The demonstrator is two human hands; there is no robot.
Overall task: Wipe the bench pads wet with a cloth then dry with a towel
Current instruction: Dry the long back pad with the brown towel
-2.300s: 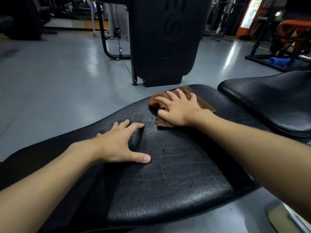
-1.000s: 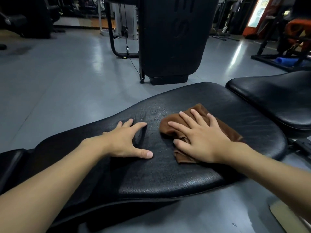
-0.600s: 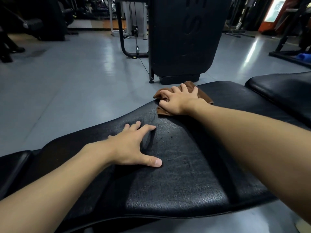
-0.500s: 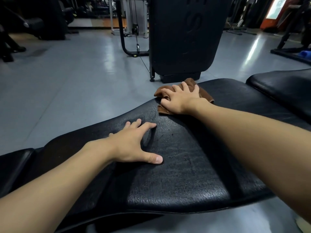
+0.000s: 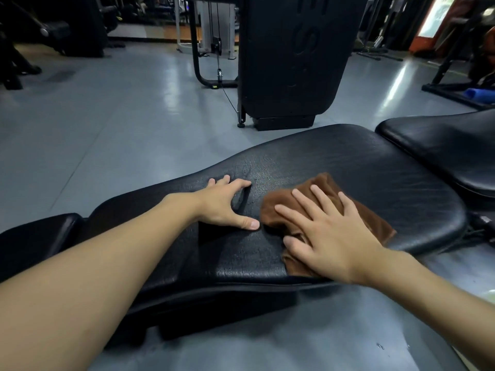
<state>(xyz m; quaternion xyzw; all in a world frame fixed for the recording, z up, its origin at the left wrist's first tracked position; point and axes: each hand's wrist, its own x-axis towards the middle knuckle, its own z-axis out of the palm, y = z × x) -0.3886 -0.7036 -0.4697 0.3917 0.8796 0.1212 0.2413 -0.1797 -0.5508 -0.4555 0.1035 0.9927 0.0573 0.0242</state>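
1. The person is leaning over a long black bench pad [image 5: 348,162], with both bare forearms reaching in from the near side.
2. The right hand [image 5: 326,231] is pressing flat on a brown cloth [image 5: 325,183]. Its fingers [image 5: 302,200] are lying straight and spread, not curling round the fabric, and the palm is covering the cloth's near part.
3. The cloth is lying rumpled on the near right part of the pad. Its near corner is reaching the pad's near edge, and its far and right edges are showing past the hand.
4. The left hand [image 5: 225,207] is resting on the pad just left of the cloth, open and holding nothing. The fingers are spreading toward the pad's far edge, and the thumb is stretching right, its tip just beside the cloth.
5. A second black pad [image 5: 442,151] is sitting to the right, apart from the first by a narrow gap, and a smaller dark pad [image 5: 34,236] is sitting at the near left.
6. Beyond the bench a tall black machine housing [image 5: 292,54] is standing on the shiny grey floor [image 5: 107,116], and a blue roll [image 5: 479,92] is lying at the far right.
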